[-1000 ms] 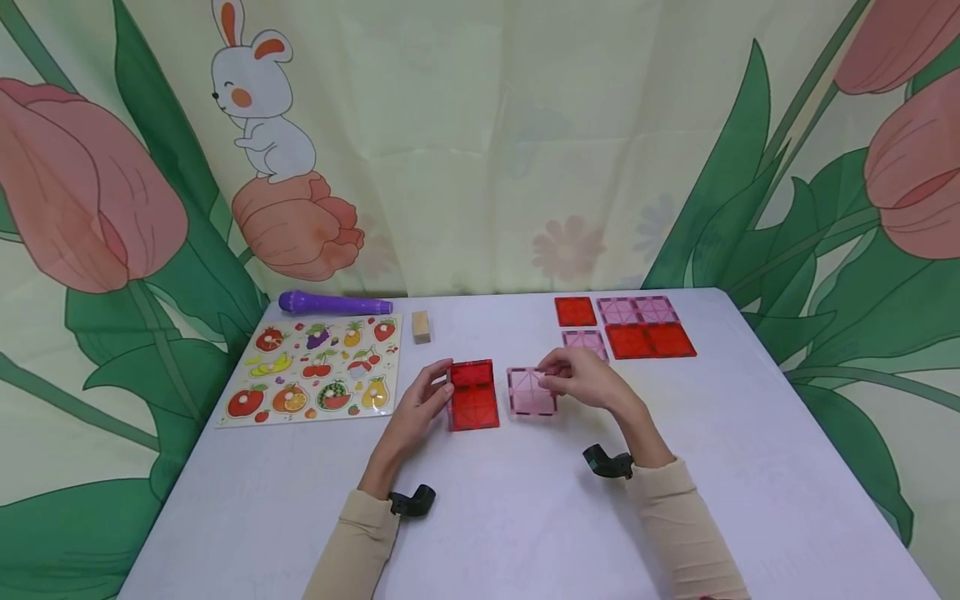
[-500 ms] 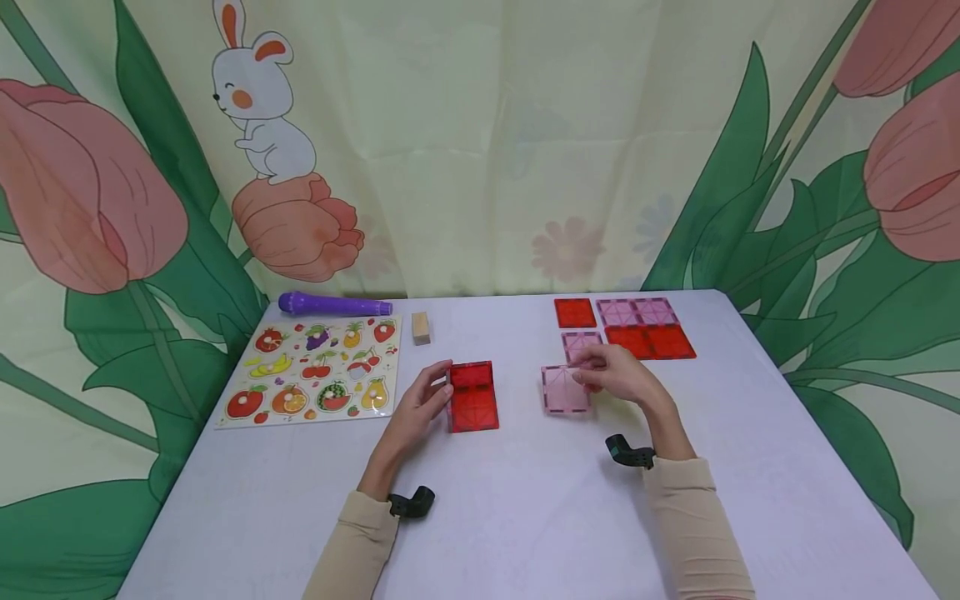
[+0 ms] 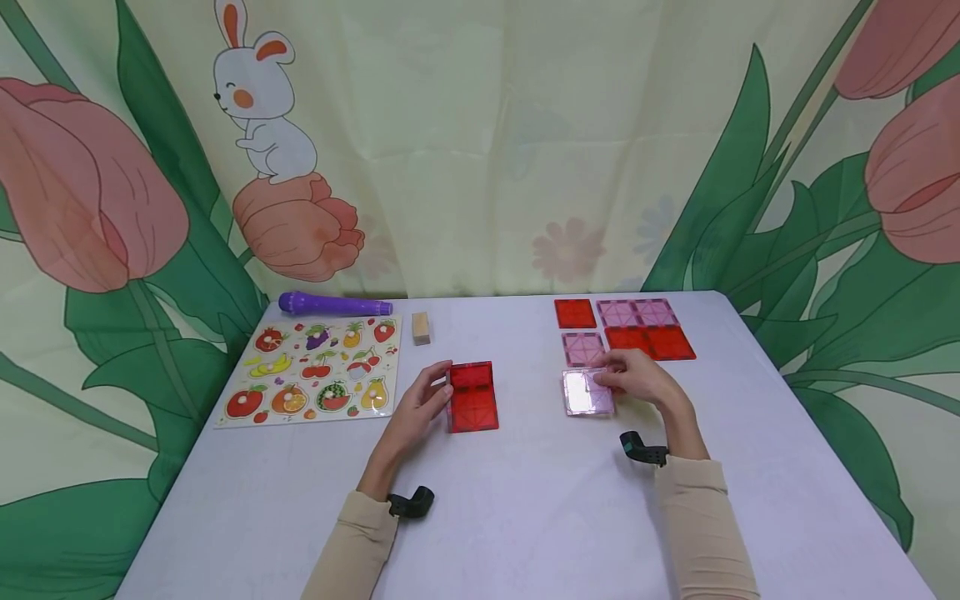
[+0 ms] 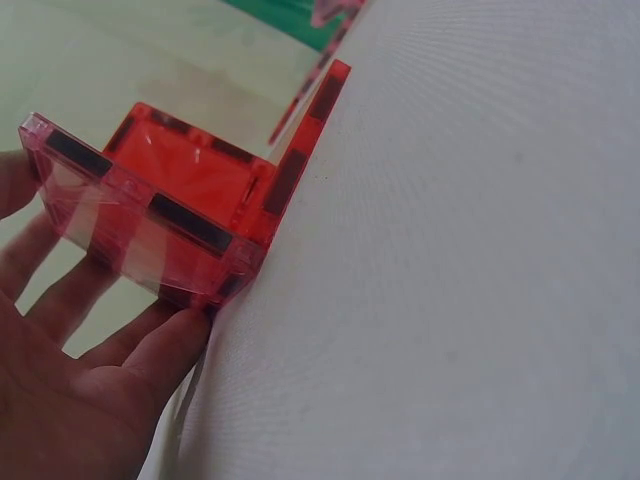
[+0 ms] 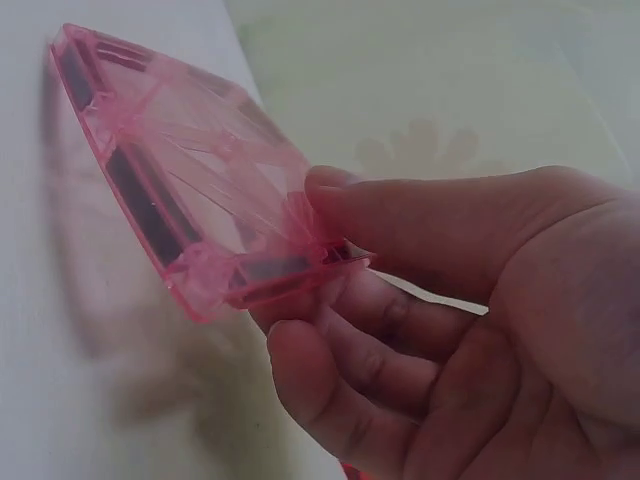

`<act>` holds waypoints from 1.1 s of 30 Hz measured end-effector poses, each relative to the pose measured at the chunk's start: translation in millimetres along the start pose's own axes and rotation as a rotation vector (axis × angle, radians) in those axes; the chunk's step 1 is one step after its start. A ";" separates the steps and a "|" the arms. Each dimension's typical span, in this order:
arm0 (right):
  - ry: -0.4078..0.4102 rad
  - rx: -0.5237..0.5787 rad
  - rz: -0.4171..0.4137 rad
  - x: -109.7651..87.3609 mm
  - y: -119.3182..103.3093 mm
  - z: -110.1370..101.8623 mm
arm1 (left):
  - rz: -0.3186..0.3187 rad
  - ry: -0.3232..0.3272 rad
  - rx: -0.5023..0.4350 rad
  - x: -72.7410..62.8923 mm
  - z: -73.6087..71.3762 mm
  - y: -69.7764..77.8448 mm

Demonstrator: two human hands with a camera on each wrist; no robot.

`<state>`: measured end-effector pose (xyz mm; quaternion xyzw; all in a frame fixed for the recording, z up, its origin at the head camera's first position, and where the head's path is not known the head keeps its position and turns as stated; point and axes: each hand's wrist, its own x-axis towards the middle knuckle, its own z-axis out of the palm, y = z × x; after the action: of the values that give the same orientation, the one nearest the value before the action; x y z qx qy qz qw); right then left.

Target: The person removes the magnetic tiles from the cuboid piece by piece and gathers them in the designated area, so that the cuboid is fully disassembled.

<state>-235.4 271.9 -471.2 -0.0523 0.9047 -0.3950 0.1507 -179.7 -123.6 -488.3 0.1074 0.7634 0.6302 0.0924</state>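
My right hand [image 3: 639,377] pinches a pink magnetic tile [image 3: 579,393] by its corner, thumb [image 5: 400,225] on one face and fingers behind. Tilted above the table, the tile catches a bright reflection in the head view. My left hand [image 3: 415,408] rests its extended fingers on the outer face of an upright pink tile [image 4: 130,215]. That tile stands along the left edge of a flat red magnetic tile [image 3: 475,410]. Another red tile [image 4: 185,165] stands up at the far edge, forming a small open corner. From the head, the upright pink tile is mostly hidden.
Beyond my right hand lie a red tile [image 3: 575,313], a pink tile [image 3: 582,348], a pink pair [image 3: 637,312] and a red pair [image 3: 663,342]. A fruit-picture board [image 3: 311,371], a purple toy microphone [image 3: 333,304] and a wooden block [image 3: 421,327] lie at the left.
My right hand has moved right with the pink tile, away from the red tiles and towards the pink tile behind. My left hand has stayed in place.
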 end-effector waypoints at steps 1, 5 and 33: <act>-0.002 -0.003 0.014 0.2 0.7 0.0 | 0.000 0.001 0.002 -0.2 0.1 0.1; -0.008 0.000 0.064 1.8 3.4 0.2 | 0.002 0.006 0.005 -0.3 0.1 0.2; 0.059 -0.087 0.115 8.5 12.4 4.4 | 0.002 -0.013 -0.016 1.2 -2.6 -0.5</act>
<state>-241.8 275.6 -485.0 0.0049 0.9266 -0.3473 0.1441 -181.7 -125.8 -488.4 0.1118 0.7576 0.6356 0.0976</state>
